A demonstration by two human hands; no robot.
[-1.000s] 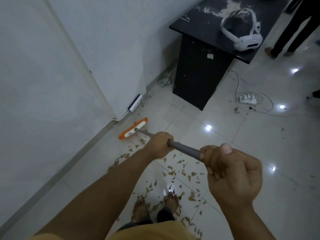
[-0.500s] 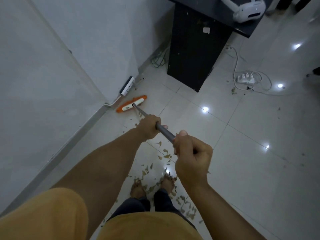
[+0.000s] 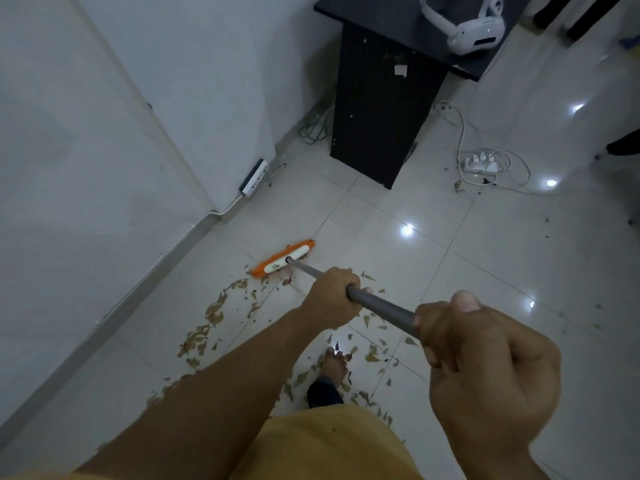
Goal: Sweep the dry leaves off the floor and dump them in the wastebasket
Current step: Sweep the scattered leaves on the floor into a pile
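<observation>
**Mid-sweep, both hands on the broom handle**

Watching the feed from here. Closest to the camera is my right hand [image 3: 485, 368], a full fist wrapped tight around the top end of the grey broom handle [image 3: 379, 306], thumb up on top. A bit further down the shaft, the left hand [image 3: 332, 296] is closed round it too, so both grips are fully shut on the handle, nothing loose.

The handle's long axis runs from the right hand forward and to the left, down to the orange broom head [image 3: 284, 258], which sits on the floor [image 3: 485, 271] ahead of the left hand. That hand is the nearer one to the head.

The dry leaves [image 3: 207, 327] lie mostly on the near side of the head, scattered back toward a bare foot [image 3: 334, 365] and in a strip along the wall side. So I reckon the next stroke should drag toward me to bunch them.

Beyond that: a black bench [image 3: 381, 109] and a power strip [image 3: 479, 164]. No wastebasket in view.
</observation>
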